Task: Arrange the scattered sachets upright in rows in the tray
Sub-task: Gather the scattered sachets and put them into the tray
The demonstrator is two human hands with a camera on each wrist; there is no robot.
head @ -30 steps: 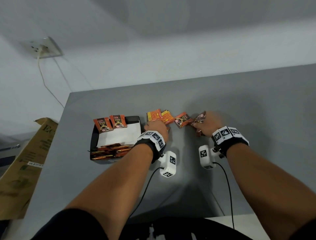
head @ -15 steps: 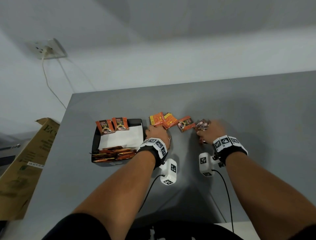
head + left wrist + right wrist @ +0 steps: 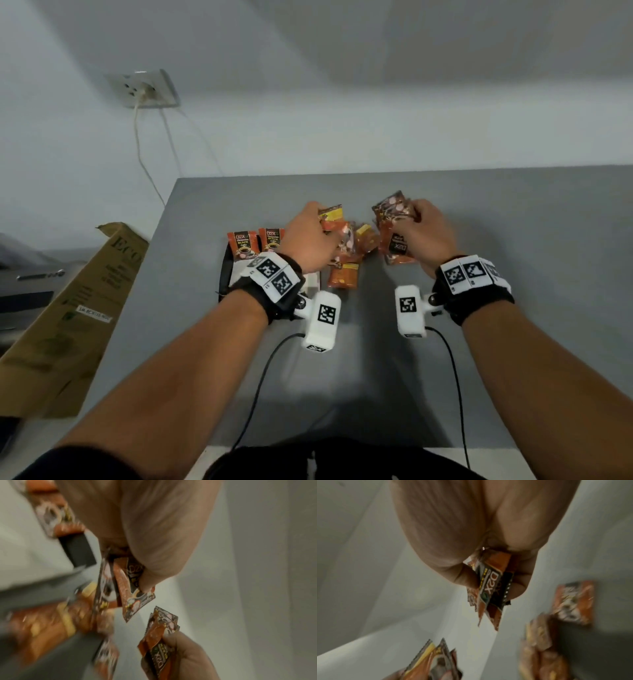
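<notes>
At the far left of the grey counter (image 3: 513,240) sits the black tray (image 3: 225,270), with two upright coffee sachets (image 3: 255,241) leaning at its back edge; the rest of the tray is hidden behind the left wrist. Just right of it, the left hand (image 3: 308,240) is raised off the counter with its fingers curled round a small bunch of sachets (image 3: 337,228), the thumb pinching them near one short end while the other ends fan out loose. Under and between the two hands a few loose sachets (image 3: 344,277) lie flat on the counter, one near the tray's right edge. Further right, the right hand (image 3: 416,236) is closed on its own bunch (image 3: 394,222), thumb on one face and fingers on the other.

These packets look very light and thin, with glossy foil faces that probably slide over one another, so a fanned bunch may well slip apart if the pinch slackens. They seem floppy through the middle and stiffer along the crimped seams. My guess is that the surest hold is across the flat faces close to a sealed end, squaring the bottom edges together before standing them in the tray, where a lone sachet would likely tip over without a neighbour or the wall to lean on
</notes>
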